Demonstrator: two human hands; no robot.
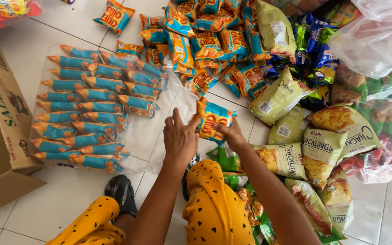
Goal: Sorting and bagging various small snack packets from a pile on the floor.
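Both my hands hold one small orange-and-blue snack packet (213,120) above the white tiled floor. My left hand (180,136) grips its left edge with fingers spread upward. My right hand (230,132) pinches its lower right corner. Just left of the packet lies a large clear plastic bag (166,113) holding neat rows of the same packets (91,109), laid flat. A loose heap of matching packets (196,41) lies on the floor beyond my hands.
An open cardboard box (1,131) stands at the left. Larger green-yellow snack bags (305,145) and blue packets (314,45) pile up at the right, with clear plastic sacks (377,36) behind. My yellow-trousered knees (209,204) and a black shoe (121,193) are below.
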